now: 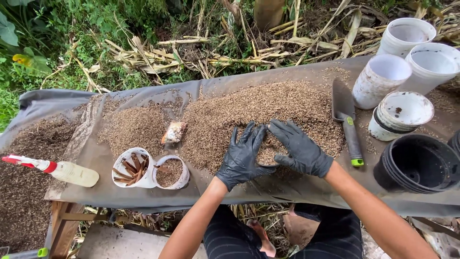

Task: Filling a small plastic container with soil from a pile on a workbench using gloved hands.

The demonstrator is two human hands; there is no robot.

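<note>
A dark grey cloth (143, 192) covers the bench (62, 225), which stands outdoors with green plants and dry stalks across the top of the frame. A wide heap of brown husk mix (249, 110) lies on the cloth at mid-frame.

Both hands wear black gloves. The left hand (242, 156) and the right hand (299, 148) sit just below the middle of the frame, cupped around a small pot (267, 156) filled with the mix at the near edge of the heap. Each grip is half open, fingers spread and curved against the pot's sides, touching it from either side; the pot's walls are mostly hidden by the gloves.

To the right of the hands a trowel (347, 120) with a green-tipped handle lies on the cloth. White pots (407, 62) crowd the upper right, and a stack of black pots (417, 163) stands at the right edge. At lower left are two white cups (151, 172), one holding brown sticks, the other mix, and a spray bottle (62, 170) lies at the far left.
</note>
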